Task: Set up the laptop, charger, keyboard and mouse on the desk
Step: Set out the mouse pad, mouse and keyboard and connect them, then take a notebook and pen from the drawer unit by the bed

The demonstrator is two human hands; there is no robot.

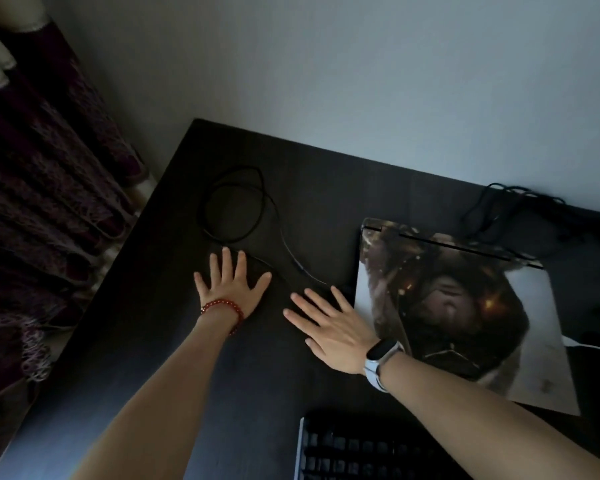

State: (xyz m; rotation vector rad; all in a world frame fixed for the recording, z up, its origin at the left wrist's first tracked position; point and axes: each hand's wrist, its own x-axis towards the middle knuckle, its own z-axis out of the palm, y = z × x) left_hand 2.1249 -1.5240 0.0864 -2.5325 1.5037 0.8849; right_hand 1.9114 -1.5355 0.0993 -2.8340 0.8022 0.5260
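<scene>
A closed laptop (458, 306) with a picture on its lid lies on the right of the dark desk (174, 341). A black cable (243, 202) loops on the desk left of it. My left hand (231, 285), with a red bead bracelet, rests flat and spread, fingertips touching the cable. My right hand (329, 327), with a watch on the wrist, lies flat just left of the laptop's edge. A black keyboard (357, 452) shows at the bottom, partly under my right forearm. A dark tangle of cables (513, 216) sits behind the laptop; a mouse cannot be made out.
A pale wall (361, 81) stands right behind the desk. Dark patterned curtains (42, 188) hang at the left, beyond the desk's left edge. A white cable (589, 346) runs off at the right edge.
</scene>
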